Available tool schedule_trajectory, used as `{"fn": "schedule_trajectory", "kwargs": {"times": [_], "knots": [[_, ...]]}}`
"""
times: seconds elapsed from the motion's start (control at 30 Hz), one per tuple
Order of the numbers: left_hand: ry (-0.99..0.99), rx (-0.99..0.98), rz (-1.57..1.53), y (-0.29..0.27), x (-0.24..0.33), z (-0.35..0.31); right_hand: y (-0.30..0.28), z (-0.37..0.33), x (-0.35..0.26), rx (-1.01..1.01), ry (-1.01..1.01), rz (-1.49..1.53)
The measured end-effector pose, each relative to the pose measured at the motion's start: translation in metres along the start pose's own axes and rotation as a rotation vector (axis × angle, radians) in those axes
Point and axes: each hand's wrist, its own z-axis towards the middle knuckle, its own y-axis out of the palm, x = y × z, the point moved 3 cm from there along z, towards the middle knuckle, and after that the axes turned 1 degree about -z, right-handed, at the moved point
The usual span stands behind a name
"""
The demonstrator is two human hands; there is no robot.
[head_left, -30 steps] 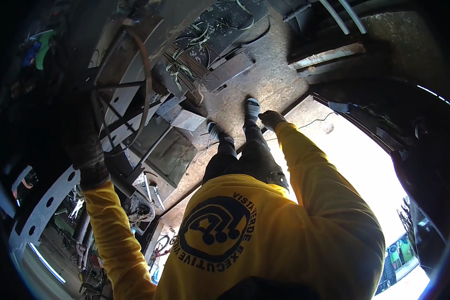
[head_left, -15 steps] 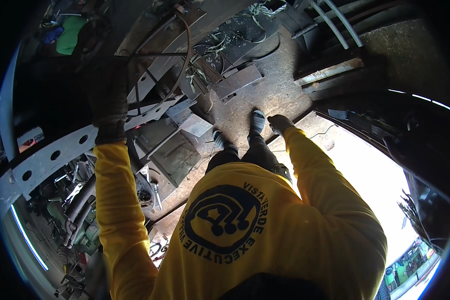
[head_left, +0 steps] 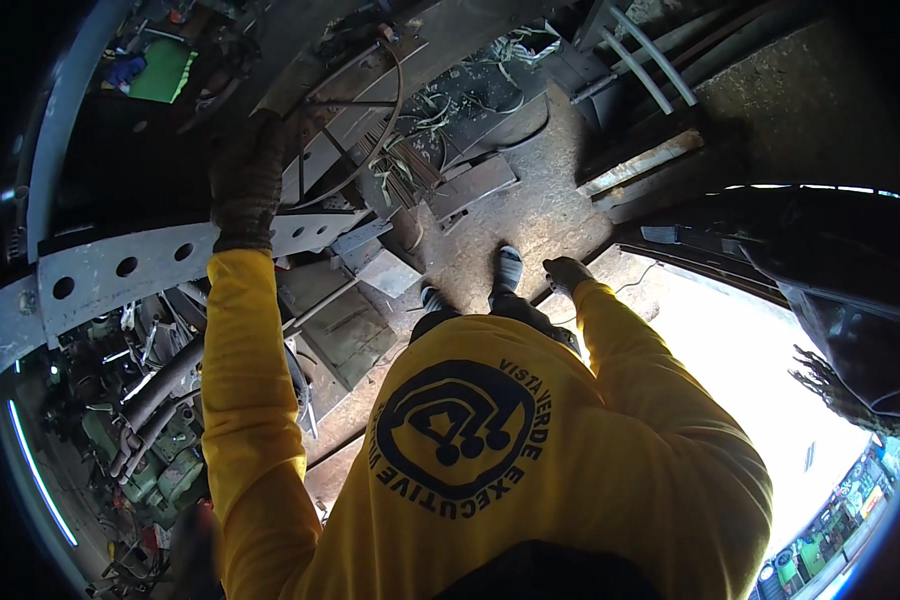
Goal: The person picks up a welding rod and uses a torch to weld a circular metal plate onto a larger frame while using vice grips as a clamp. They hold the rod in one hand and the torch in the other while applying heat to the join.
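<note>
My left hand (head_left: 246, 188), in a dark glove, reaches up and forward on the left. Its fingers run into deep shadow at the edge of a dark metal frame (head_left: 300, 85), so their grip is hidden. Just below the wrist passes a grey metal strip (head_left: 150, 258) with a row of round holes. Right of this hand stands a thin curved metal ring (head_left: 398, 95) with crossing bars. My right hand (head_left: 567, 274) hangs low near my feet, fingers curled in. Its palm is turned away, and anything inside it is too small to make out.
Rods bundled with straps (head_left: 400, 165) and a flat metal box (head_left: 475, 187) lie on the floor ahead. Machine parts (head_left: 160, 430) crowd the lower left. Two pale pipes (head_left: 650, 65) jut out at the upper right. A bright opening (head_left: 710, 340) lies right of my right arm.
The view has shifted slightly, so the metal frame and ring appear farther right. My left hand keeps its place beside them. My right hand stays low with its fingers curled.
</note>
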Motion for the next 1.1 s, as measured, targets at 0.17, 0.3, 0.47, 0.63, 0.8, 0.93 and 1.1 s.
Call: {"fn": "schedule_trajectory", "kwargs": {"times": [0.17, 0.3, 0.47, 0.63, 0.8, 0.93, 1.1], "knots": [[0.025, 0.036, -0.083, 0.006, -0.008, 0.004, -0.008, -0.008, -0.005, 0.043, -0.017, -0.033], [0.017, 0.019, -0.081, 0.004, 0.002, 0.005, -0.005, -0.003, 0.001, 0.092, -0.140, -0.143], [-0.016, 0.016, -0.050, 0.002, -0.002, 0.002, 0.006, 0.010, 0.010, 0.063, -0.116, -0.094], [-0.050, 0.028, 0.011, 0.001, -0.013, -0.002, 0.021, 0.018, 0.021, 0.043, -0.048, 0.037], [-0.001, -0.006, 0.084, 0.015, -0.001, 0.012, 0.025, 0.044, 0.059, 0.114, -0.135, 0.069], [0.005, 0.037, 0.054, 0.002, -0.001, 0.003, 0.013, 0.047, 0.048, 0.089, 0.007, 0.043], [0.085, 0.059, 0.001, 0.011, 0.005, 0.009, 0.005, 0.065, 0.061, 0.071, -0.017, 0.209]]}}
